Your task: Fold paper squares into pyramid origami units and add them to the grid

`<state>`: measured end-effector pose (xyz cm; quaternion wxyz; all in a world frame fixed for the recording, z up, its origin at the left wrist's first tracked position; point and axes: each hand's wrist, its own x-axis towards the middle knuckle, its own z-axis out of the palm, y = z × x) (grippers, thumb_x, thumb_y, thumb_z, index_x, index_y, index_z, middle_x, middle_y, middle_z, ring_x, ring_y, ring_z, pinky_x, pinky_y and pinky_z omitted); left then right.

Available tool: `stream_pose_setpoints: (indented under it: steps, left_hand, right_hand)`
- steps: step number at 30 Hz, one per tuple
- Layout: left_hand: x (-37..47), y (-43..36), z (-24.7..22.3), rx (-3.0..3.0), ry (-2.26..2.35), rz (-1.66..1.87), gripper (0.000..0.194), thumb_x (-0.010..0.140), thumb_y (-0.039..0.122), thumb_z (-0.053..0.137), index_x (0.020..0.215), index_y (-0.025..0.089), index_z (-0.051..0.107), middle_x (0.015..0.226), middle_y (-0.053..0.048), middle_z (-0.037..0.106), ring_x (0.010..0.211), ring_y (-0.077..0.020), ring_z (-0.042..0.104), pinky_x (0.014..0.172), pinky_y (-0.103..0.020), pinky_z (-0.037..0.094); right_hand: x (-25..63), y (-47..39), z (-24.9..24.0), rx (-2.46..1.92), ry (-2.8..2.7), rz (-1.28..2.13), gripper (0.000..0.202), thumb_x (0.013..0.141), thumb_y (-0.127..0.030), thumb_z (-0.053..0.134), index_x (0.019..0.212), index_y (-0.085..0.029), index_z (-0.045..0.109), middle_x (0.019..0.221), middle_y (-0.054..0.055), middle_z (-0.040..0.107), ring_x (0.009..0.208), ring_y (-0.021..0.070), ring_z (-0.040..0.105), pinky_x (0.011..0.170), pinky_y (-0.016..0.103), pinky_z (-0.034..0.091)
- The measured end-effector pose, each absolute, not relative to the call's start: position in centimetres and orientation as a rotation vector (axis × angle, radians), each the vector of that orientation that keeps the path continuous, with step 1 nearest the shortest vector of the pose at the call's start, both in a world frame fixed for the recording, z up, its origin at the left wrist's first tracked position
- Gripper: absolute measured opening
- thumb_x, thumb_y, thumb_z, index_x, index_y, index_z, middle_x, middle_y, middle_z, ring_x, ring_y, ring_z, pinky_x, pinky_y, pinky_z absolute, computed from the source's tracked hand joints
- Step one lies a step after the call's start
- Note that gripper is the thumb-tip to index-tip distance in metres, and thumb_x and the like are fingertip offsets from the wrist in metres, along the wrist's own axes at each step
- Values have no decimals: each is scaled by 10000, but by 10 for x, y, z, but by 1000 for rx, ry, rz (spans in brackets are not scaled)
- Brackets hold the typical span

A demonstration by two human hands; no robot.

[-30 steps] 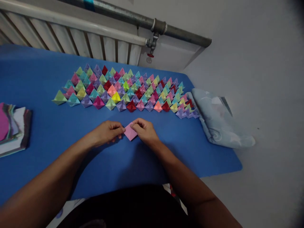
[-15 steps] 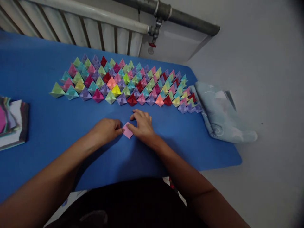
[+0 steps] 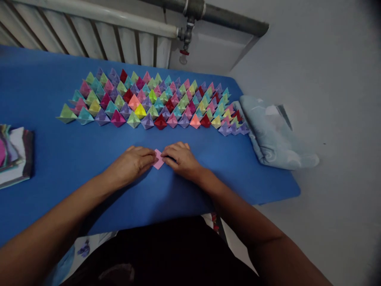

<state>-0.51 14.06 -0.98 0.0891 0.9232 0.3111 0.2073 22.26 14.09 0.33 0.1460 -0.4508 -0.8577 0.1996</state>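
Observation:
A small folded pink paper (image 3: 158, 160) lies on the blue table between my hands, one corner pointing toward me. My left hand (image 3: 135, 162) pinches its left corner, thumb and fingers pressed together. From the other side, my right hand (image 3: 180, 159) grips the right corner with thumb and fingertips. Beyond them stand several rows of folded paper boats (image 3: 160, 121) in red, pink, purple, green, yellow and blue. The fingers hide parts of the pink paper's side edges.
Stacked coloured papers (image 3: 18, 157) lie at the left. A folded light-blue cloth (image 3: 268, 135) rests at the table's right end. Behind the blue table (image 3: 125, 214) are a white radiator (image 3: 104, 39) and a pipe with a red-handled valve (image 3: 184, 52).
The right fingers have closed in on the pink paper's right corner, and the left fingers now reach further over its left side. The whole view has shifted slightly.

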Motion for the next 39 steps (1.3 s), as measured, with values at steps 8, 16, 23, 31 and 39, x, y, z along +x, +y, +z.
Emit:
stream_pose_setpoints:
  steps: [8, 16, 23, 31, 39]
  left_hand:
    - [-12, 135, -5, 2754, 937, 584, 243, 999, 319, 501, 1102, 191, 679, 1170, -87, 742, 1036, -221, 692, 870, -360, 457]
    - [-13, 140, -6, 2718, 919, 664, 239, 1017, 346, 499, 1057, 187, 673, 1108, -80, 749, 1000, -210, 697, 875, -356, 485]
    - [-13, 140, -8, 2720, 907, 714, 249, 1025, 319, 489, 1014, 196, 705, 1111, -76, 753, 963, -197, 709, 868, -362, 513]
    - [-10, 137, -5, 2736, 943, 662, 282, 1021, 356, 496, 1166, 185, 667, 1216, -111, 723, 1001, -223, 698, 870, -380, 512]
    - [-6, 136, -9, 2789, 907, 641, 287, 1012, 270, 505, 1239, 198, 664, 1291, -100, 702, 988, -231, 684, 846, -391, 483]
  right_hand:
    - [230, 147, 10, -1209, -2576, 588, 196, 882, -219, 639, 1061, -211, 716, 1097, 43, 739, 1014, 235, 563, 872, 395, 308]
    - [236, 143, 5, -1125, -2472, 680, 170, 853, -207, 685, 1023, -220, 691, 1098, 29, 746, 1061, 221, 587, 921, 395, 293]
    - [239, 145, 1, -1117, -2498, 602, 156, 882, -229, 670, 1037, -227, 684, 1101, 28, 733, 1048, 215, 591, 901, 398, 328]
    - [241, 142, -4, -963, -2567, 392, 182, 999, -262, 534, 1046, -216, 704, 1061, 59, 724, 997, 211, 583, 874, 398, 356]
    - [242, 142, -1, -961, -2638, 347, 225, 1024, -277, 485, 1030, -242, 708, 1092, 36, 726, 978, 204, 574, 866, 393, 344]
